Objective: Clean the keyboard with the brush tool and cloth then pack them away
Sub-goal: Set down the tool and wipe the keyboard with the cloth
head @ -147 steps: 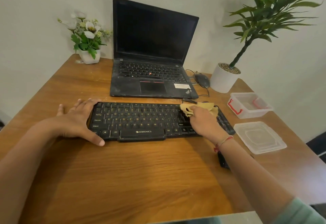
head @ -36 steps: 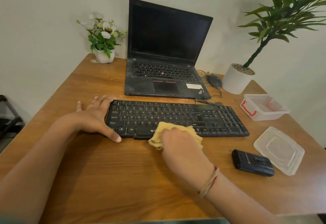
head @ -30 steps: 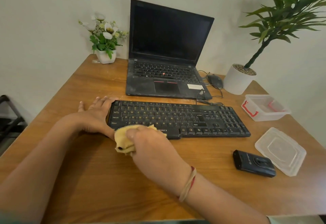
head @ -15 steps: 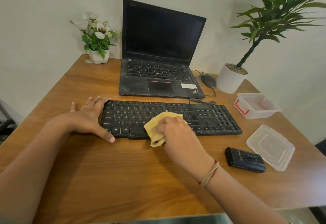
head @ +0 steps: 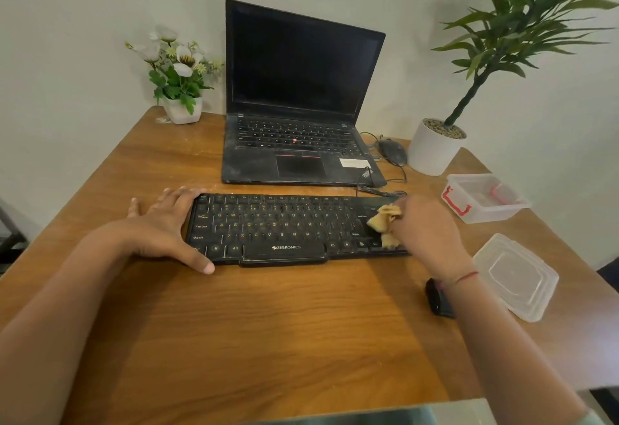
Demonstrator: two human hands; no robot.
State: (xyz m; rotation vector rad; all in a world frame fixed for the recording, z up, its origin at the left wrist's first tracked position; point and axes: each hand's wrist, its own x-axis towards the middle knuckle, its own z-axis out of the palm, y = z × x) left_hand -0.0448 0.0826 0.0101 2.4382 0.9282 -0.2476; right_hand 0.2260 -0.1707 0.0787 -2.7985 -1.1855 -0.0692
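Note:
A black keyboard (head: 281,227) lies across the middle of the wooden table (head: 268,330). My left hand (head: 164,227) rests flat against its left end, fingers spread and thumb along the front edge. My right hand (head: 425,233) grips a crumpled yellow cloth (head: 383,222) and presses it on the keys at the keyboard's right end, which my hand hides. The black brush tool (head: 437,300) lies on the table under my right wrist, mostly hidden.
An open black laptop (head: 301,103) stands behind the keyboard, with a mouse (head: 392,151) and cable to its right. A clear box (head: 482,198) with red clips and its loose lid (head: 516,275) sit at the right. A flower pot (head: 182,109) and a potted plant (head: 433,150) stand at the back.
My right hand has swept the cloth from the keyboard's middle to its right end, now covering the brush tool with the wrist. My left hand stays on the left end.

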